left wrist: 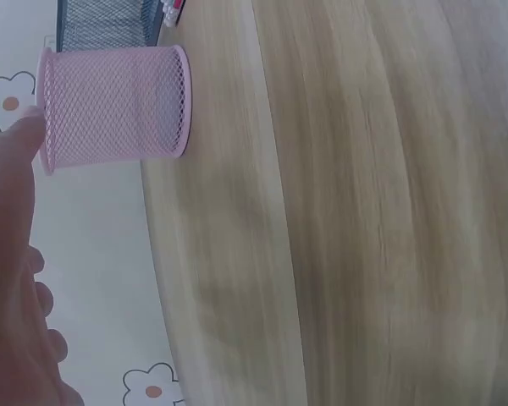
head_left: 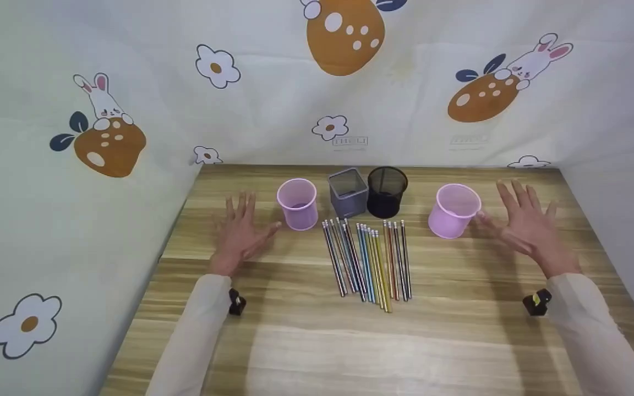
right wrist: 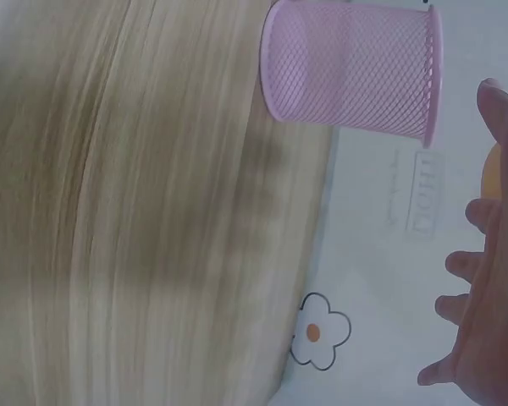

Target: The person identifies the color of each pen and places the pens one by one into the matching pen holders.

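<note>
Fingers spread and straight, the left hand (head_left: 241, 234) is above the table at the left, nearest to a pink mesh pen cup (head_left: 299, 212). On the other side, the right hand (head_left: 529, 231) is spread the same way beside a second pink mesh pen cup (head_left: 452, 217). Its thumb comes near that cup's rim in the head view; the right wrist view shows a gap. Neither hand holds anything. Between the cups stand a grey square mesh pen holder (head_left: 348, 201) and a black round one (head_left: 386, 198). Several pencils (head_left: 369, 264) lie in front of them, eraser ends away from me.
The wooden table (head_left: 317, 352) meets a patterned cloth backdrop (head_left: 273, 110) at its back edge, and cloth also hangs at both sides. Small black devices (head_left: 236, 302) are strapped at both wrists.
</note>
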Motion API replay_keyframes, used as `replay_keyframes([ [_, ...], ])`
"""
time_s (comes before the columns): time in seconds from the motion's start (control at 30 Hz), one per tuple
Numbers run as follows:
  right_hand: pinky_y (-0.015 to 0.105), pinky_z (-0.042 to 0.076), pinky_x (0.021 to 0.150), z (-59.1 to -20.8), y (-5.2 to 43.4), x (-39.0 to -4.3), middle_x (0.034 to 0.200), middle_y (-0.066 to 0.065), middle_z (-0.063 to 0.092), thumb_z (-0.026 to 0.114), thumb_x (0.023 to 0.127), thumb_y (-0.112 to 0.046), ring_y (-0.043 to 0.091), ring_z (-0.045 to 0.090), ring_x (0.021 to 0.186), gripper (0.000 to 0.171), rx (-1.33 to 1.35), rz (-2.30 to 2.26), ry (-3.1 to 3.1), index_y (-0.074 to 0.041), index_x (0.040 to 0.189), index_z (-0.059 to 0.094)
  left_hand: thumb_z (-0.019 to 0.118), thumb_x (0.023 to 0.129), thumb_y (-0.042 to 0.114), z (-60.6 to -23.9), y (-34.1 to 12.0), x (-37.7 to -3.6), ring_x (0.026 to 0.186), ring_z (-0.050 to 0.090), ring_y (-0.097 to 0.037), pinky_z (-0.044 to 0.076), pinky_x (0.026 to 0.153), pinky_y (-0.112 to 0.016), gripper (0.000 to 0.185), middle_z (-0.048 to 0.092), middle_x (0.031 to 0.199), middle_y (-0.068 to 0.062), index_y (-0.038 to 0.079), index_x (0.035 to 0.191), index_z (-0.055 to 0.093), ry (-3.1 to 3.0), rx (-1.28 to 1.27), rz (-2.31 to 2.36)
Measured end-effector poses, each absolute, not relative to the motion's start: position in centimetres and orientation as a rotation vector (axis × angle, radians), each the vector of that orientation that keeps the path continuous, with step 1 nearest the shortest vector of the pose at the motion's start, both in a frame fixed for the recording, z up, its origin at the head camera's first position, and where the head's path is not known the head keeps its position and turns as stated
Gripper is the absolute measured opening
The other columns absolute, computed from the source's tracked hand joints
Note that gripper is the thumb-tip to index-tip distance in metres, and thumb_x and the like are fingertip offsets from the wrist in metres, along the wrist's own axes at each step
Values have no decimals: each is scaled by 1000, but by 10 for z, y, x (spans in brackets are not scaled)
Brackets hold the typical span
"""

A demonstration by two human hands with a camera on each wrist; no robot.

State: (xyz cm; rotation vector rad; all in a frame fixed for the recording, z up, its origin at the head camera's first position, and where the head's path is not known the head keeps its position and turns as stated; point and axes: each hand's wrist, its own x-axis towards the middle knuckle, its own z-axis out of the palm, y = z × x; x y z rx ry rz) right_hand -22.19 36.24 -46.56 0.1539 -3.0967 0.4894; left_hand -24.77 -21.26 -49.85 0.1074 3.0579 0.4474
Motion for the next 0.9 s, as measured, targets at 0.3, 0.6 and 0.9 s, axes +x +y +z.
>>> replay_keyframes([
  [0.3, 83, -4, 111, -463, 341, -220, 165, 28, 10, 46, 97, -61, 54, 7, 150, 87, 211, 512, -3025, -9, 160, 16, 59, 86, 70, -503, -196, -249, 156, -6, -40, -5, 121, -69, 111, -2, 170, -9, 11, 162, 3, 3028, 92, 645],
  [0.6, 73, 16, 118, -455, 320, -215, 160, 26, 28, 66, 91, -46, 49, 23, 148, 83, 351, 566, -2839, -6, 155, 32, 74, 77, 64, -516, -177, -254, 153, 13, -46, 15, 123, -67, 120, 19, 166, -21, 4, 160, 12, 3038, 92, 853],
  [0.9, 69, 43, 98, -468, 290, -208, 147, 26, 46, 86, 73, -33, 49, 48, 130, 86, 498, 573, -2589, -4, 144, 48, 81, 73, 54, -527, -166, -259, 152, 20, -45, 18, 123, -67, 118, 27, 163, -24, 6, 159, 17, 3029, -12, 1071],
])
